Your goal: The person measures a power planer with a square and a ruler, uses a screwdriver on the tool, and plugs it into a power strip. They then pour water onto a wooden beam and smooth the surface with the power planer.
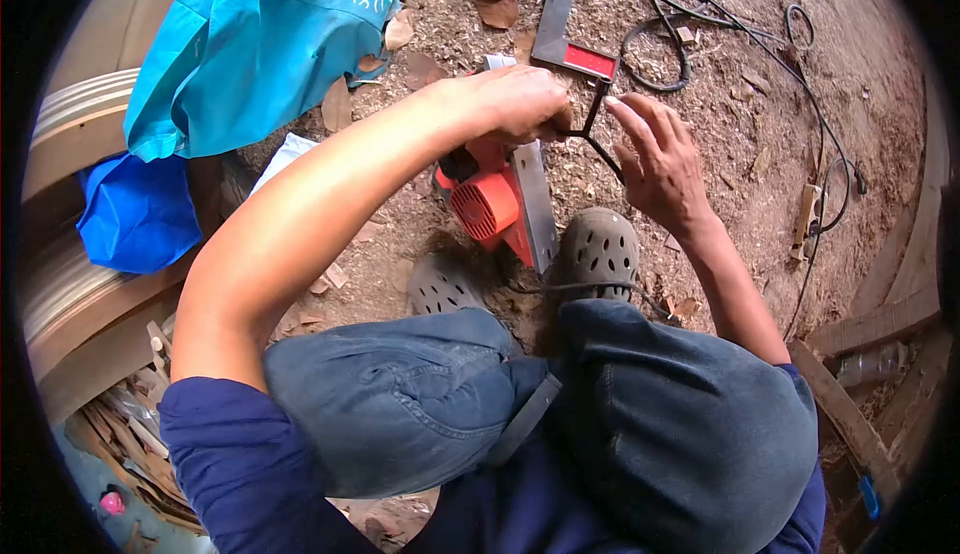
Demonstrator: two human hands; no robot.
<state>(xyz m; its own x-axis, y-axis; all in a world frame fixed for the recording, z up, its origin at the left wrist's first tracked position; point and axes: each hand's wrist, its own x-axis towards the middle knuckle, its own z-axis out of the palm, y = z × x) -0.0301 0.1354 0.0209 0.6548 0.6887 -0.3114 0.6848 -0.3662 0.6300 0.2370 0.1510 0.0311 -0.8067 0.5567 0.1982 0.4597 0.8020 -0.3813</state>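
Observation:
My left hand (pixel 522 104) is closed around one arm of a black Y-shaped wrench (pixel 597 146). The wrench's other two arms point up and down to the right, over the ground. My right hand (pixel 662 162) is just right of it, fingers apart and curved, thumb close to the lower arm. Below my left hand, a red electric planer (pixel 484 206) rests on its side between my shoes, its flat metal sole (pixel 536 204) facing right. Part of the planer is hidden behind my left hand and forearm.
A try square (pixel 588 60) with a red stock lies beyond my hands. Black cable (pixel 740 24) coils at upper right, near a wooden block (pixel 805 222). Turquoise cloth (pixel 250 54), a blue bag (pixel 138 214) and curved timber (pixel 80 299) sit left. Wood shavings and leaves cover the ground.

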